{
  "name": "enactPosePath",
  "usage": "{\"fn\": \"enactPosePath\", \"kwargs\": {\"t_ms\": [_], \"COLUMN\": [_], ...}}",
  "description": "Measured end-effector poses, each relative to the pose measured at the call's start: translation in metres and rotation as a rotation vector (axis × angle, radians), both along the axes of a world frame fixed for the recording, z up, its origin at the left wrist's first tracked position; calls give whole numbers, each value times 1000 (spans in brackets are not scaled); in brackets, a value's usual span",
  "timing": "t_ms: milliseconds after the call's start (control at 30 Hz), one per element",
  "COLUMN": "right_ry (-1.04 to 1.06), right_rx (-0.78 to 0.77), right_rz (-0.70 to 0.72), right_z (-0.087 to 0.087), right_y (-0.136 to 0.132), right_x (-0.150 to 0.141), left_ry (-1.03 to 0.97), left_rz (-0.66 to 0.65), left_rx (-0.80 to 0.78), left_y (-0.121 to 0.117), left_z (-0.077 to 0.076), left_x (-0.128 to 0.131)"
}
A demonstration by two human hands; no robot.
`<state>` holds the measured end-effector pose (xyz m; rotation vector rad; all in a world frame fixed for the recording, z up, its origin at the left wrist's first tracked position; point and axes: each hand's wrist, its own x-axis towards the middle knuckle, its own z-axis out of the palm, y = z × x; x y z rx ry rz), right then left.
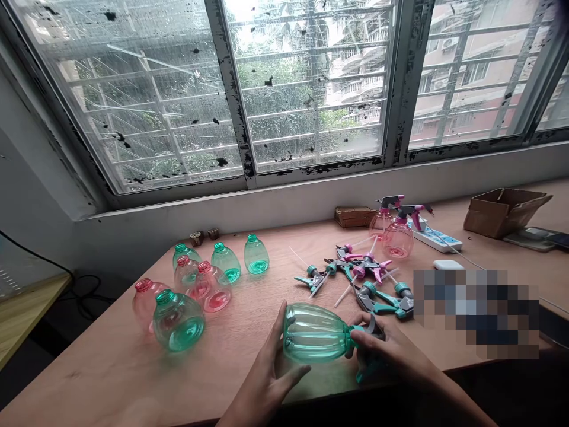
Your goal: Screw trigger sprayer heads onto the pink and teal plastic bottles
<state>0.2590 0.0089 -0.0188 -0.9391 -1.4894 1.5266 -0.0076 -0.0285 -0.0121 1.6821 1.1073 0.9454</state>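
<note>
A green clear plastic spray bottle (pixel 315 334) lies sideways in the air over the table's front edge. My left hand (pixel 268 375) grips its base end, with the thumb below and fingers behind. At the bottle's neck, my right hand (pixel 387 345) is closed around a grey and green trigger spray head (pixel 376 328), which meets the neck. Whether it is fully threaded I cannot tell. Just beyond my right hand lie loose green spray heads (pixel 386 301). Pink spray heads (pixel 365 267) with straws are piled farther back.
Open green bottles (pixel 179 323) and pink bottles (pixel 216 289) stand at left on the wooden table (pixel 102 367). Two pink bottles with spray heads (pixel 399 237) stand at back right, near a power strip (pixel 435 238), a white case (pixel 448 265) and a cardboard box (pixel 500 216). One patch at right is pixelated.
</note>
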Motion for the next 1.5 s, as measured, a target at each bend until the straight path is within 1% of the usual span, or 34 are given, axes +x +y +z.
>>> {"fn": "enactPosePath", "kwargs": {"t_ms": [233, 367, 500, 700, 800, 900, 1000, 1100, 1200, 1267, 1400, 1500], "right_ry": [12, 9, 14, 30, 24, 20, 29, 35, 30, 33, 41, 31], "right_rx": [4, -14, -18, -13, -1, 9, 5, -3, 4, 13, 21, 29], "right_rz": [7, 1, 4, 6, -2, 8, 22, 29, 34, 34, 46, 46], "right_z": [-2, -2, -1, -1, -4, -5, -4, -3, -4, -6, -6, -5], "right_y": [0, 1, 0, 1, 1, 2, 1, 1, 2, 2, 2, 2], "right_x": [1, 1, 0, 0, 1, 1, 0, 1, 2, 2, 2, 2], "left_ry": [26, 28, 12, 13, 5, -6, -41, -14, 21, 28, -8, -16], "left_rz": [29, 44, 29, 5, 28, 70, 41, 8, 22, 46, 79, 53], "left_rx": [-45, -14, 7, -54, -3, 51, -5, -57, -49, -15, 37, 36], "left_y": [-2, -3, -3, -2, -2, -1, 0, 2, 3, 4, 5, 6], "left_z": [4, 5, 3, 3, 2, 0, -4, -8, -11, -12, -8, -2], "left_x": [0, 1, 2, -2, 0, 3, 3, 0, -2, -2, 1, 3]}}
